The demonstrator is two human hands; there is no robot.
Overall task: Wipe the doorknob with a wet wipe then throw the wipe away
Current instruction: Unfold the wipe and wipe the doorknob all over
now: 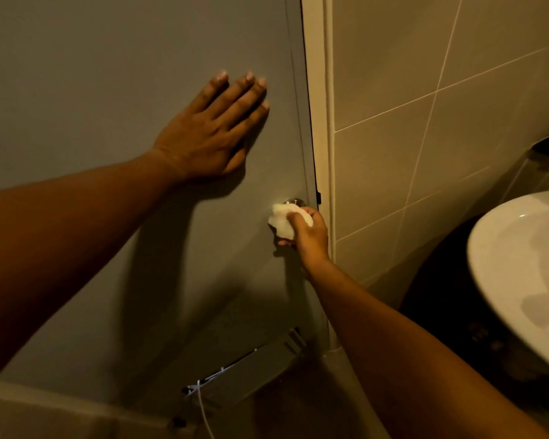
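Note:
A metal doorknob [295, 202] sits on the right side of a grey door [108, 74]; only its top rim shows. A crumpled white wet wipe [282, 221] covers the rest of the knob. My right hand [309, 234] grips the wipe and presses it around the knob from the front. My left hand [213, 131] lies flat against the door above and to the left of the knob, fingers together and pointing up right, holding nothing.
A cream door frame [319, 122] and a beige tiled wall [441, 137] stand right of the door. A white washbasin [520, 274] juts in at the right edge. A vent grille [244, 375] with a thin white cord is low in the door.

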